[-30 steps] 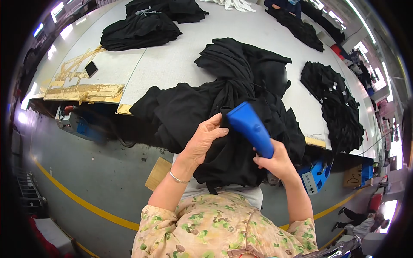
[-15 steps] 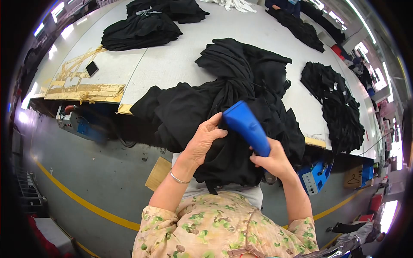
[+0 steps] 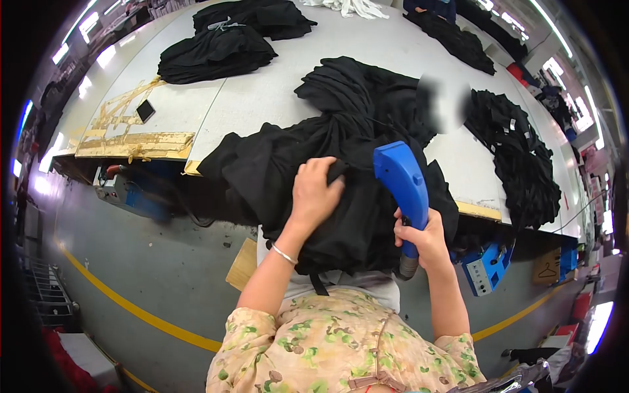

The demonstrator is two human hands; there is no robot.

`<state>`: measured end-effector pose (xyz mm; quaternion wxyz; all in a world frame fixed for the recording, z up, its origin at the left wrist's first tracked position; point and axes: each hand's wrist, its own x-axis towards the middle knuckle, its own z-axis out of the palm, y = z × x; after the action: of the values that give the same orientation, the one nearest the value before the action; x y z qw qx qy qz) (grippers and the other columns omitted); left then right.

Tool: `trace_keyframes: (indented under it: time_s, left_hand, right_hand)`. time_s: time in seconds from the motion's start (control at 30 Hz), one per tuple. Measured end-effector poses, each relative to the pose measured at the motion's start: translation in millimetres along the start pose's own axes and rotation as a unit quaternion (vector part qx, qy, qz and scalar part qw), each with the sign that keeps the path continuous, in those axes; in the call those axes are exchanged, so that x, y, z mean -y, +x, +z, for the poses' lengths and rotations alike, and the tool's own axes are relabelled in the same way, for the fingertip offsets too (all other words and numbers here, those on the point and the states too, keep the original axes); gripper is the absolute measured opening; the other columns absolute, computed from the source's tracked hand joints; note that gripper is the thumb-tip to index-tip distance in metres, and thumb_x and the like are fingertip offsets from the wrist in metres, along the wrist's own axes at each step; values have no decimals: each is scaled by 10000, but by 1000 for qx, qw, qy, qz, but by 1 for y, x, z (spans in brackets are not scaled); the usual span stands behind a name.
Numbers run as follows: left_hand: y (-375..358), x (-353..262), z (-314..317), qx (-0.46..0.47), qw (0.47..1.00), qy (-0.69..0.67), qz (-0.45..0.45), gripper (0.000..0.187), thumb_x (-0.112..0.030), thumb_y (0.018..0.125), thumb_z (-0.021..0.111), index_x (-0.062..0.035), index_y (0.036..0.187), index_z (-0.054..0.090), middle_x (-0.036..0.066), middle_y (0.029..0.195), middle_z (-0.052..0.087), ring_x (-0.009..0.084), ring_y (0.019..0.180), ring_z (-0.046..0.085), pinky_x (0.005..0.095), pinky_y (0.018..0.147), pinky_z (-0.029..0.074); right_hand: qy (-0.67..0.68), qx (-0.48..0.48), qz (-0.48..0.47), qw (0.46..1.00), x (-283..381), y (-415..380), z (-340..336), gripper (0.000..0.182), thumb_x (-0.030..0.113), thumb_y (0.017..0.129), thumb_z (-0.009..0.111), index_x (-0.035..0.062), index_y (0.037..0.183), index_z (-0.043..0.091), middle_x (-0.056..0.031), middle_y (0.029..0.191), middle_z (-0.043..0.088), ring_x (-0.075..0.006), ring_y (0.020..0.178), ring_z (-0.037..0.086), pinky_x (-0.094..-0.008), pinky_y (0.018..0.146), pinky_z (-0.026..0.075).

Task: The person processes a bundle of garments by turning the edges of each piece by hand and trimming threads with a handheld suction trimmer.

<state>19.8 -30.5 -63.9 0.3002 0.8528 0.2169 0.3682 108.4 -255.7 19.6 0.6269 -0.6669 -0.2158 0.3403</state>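
A bunched pile of black garments (image 3: 367, 98) spreads over the table's front edge and hangs down in front of my body. My left hand (image 3: 316, 191), slightly blurred, lies on the cloth with its fingers curled around a fold of a black garment (image 3: 262, 157). In my right hand (image 3: 424, 237) is a blue handheld thread trimmer (image 3: 403, 180), gripped by its lower handle. Its wide head points up and away from me, to the right of my left hand and over the black cloth. A grey hose runs from the bottom of its handle.
On the white table (image 3: 262, 98) are more black garment stacks (image 3: 219, 52) at back left and a black garment heap (image 3: 517, 157) at right. A dark phone-like slab (image 3: 145, 111) lies near the taped edge. Blue control boxes (image 3: 486, 270) sit underneath. Someone's dark sleeve (image 3: 438, 8) shows at the far side.
The thread trimmer has moved right, away from my left hand, and now stands more upright. My left hand has shifted slightly up and turned its back upward over the cloth.
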Motion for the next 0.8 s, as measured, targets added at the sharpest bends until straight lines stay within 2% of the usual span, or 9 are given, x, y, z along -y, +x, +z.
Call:
trace_keyframes:
  time_s: [0.07, 0.13, 0.17, 0.2, 0.37, 0.5, 0.63, 0.73, 0.8]
  left_hand:
    - [8, 17, -4, -18, 972, -182, -147, 189, -50, 862, 594, 12, 1030, 655, 107, 793, 644, 225, 701, 617, 316, 688, 493]
    - [5, 16, -26, -34, 936, -305, -172, 146, 0, 871, 508, 56, 933, 628, 27, 626, 516, 105, 562, 463, 274, 563, 409]
    - [-5, 7, -41, -38, 914, -356, -192, 132, 8, 880, 490, 58, 891, 612, -22, 663, 463, 50, 610, 391, 254, 548, 357]
    - [-20, 3, -47, -84, 917, -326, -216, 127, 31, 853, 459, 54, 839, 583, -38, 677, 462, 47, 608, 391, 248, 548, 344]
    - [-104, -6, -109, 143, 939, -260, -174, 148, 33, 761, 460, 17, 813, 598, 20, 661, 503, 73, 638, 466, 253, 581, 372]
    - [-131, -17, -150, 282, 905, -179, -263, 66, 22, 778, 544, 23, 791, 609, 31, 748, 625, 68, 666, 515, 231, 639, 434]
    - [-108, -34, -152, 53, 963, -192, -182, 39, -17, 815, 592, 13, 793, 605, 27, 748, 592, 85, 716, 537, 243, 682, 447]
    - [-72, -54, -111, 25, 999, 34, 3, 173, -57, 742, 704, -8, 891, 631, 99, 809, 611, 232, 749, 604, 344, 735, 483]
    - [-59, -59, -76, 17, 991, 126, 45, 203, -64, 725, 726, -17, 906, 647, 113, 803, 619, 281, 759, 619, 387, 749, 493]
  right_hand:
    - [6, -2, -4, 1000, -2, -5, -5, 269, 21, 720, 695, -40, 970, 615, -66, 732, 612, -149, 570, 599, -280, 556, 491]
    - [19, -3, -10, 1000, -5, -7, -9, 261, 15, 724, 697, -37, 967, 618, -60, 725, 611, -140, 570, 596, -277, 558, 491]
    - [29, -5, -14, 999, -7, -7, -11, 253, 10, 728, 699, -35, 964, 620, -53, 718, 610, -131, 569, 594, -273, 560, 490]
    - [39, -8, -17, 999, -10, -7, -14, 245, 4, 733, 701, -32, 961, 622, -46, 711, 608, -121, 568, 591, -269, 561, 490]
    - [22, 15, -13, 1000, -14, -10, -21, 251, 16, 730, 699, -32, 963, 619, -47, 711, 612, -122, 571, 591, -264, 570, 486]
    - [25, 37, -6, 999, -15, -10, -26, 262, 20, 726, 702, -34, 969, 621, -46, 711, 611, -122, 574, 592, -264, 569, 486]
    - [23, 56, -2, 998, -9, -10, -24, 265, 23, 723, 708, -31, 969, 624, -45, 715, 609, -120, 576, 594, -263, 566, 487]
    - [15, 70, 4, 997, -9, -10, -19, 266, 17, 719, 711, -27, 967, 626, -45, 729, 612, -116, 579, 594, -261, 568, 490]
    - [7, 81, 10, 997, -9, -9, -16, 268, 11, 716, 714, -25, 966, 628, -47, 742, 616, -114, 585, 597, -258, 574, 495]
